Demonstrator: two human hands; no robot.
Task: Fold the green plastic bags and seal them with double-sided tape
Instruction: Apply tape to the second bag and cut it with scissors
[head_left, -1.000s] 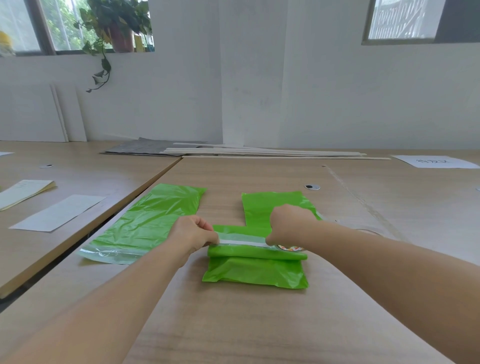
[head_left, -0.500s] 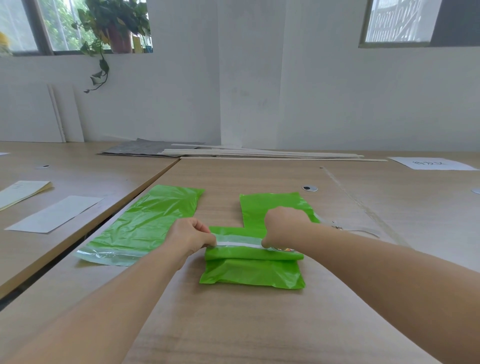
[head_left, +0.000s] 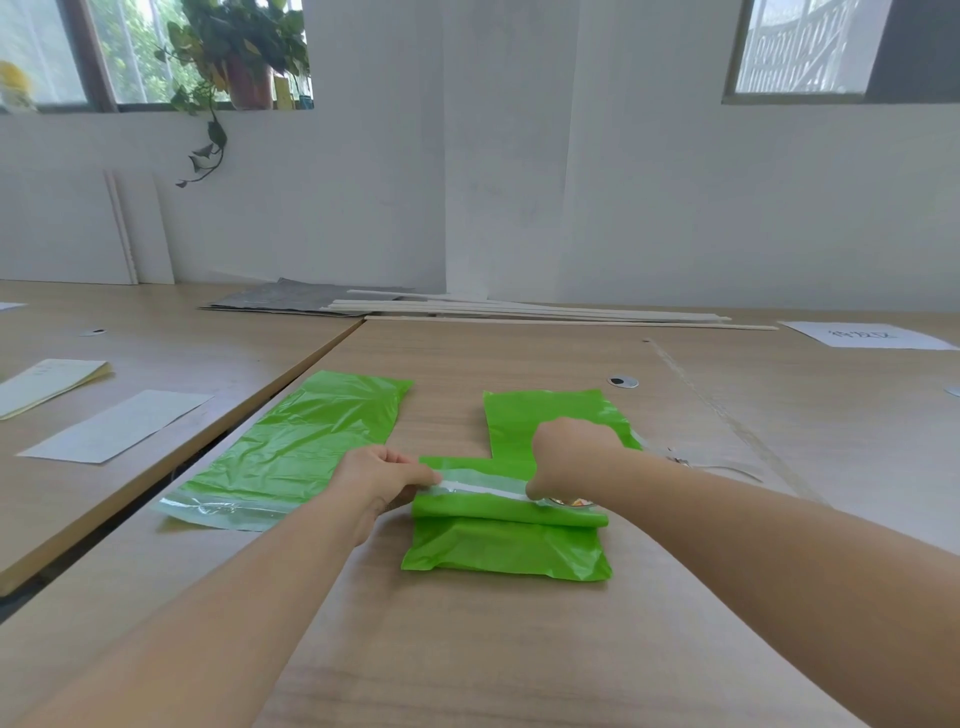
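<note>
little moved; right hand (head_left: 571, 457) edged left. table (head_left: 519, 649): bag (head_left: 506, 545) lies folded at its middle. left hand (head_left: 379, 480) pinches tape (head_left: 485, 489) end at bag's left edge; right hand curls on roll (head_left: 569, 502). risk: slack tape wrinkles, sticks crooked.

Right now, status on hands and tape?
Left hand pinches end of tape. Right hand grips roll, tape stretched across folded bag. Spare bag flat at left, nothing in the way.

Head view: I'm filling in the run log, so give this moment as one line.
step: taping folded green bag | left hand: pinches tape strip | right hand: holds tape roll | flat green bag: lies apart
</note>
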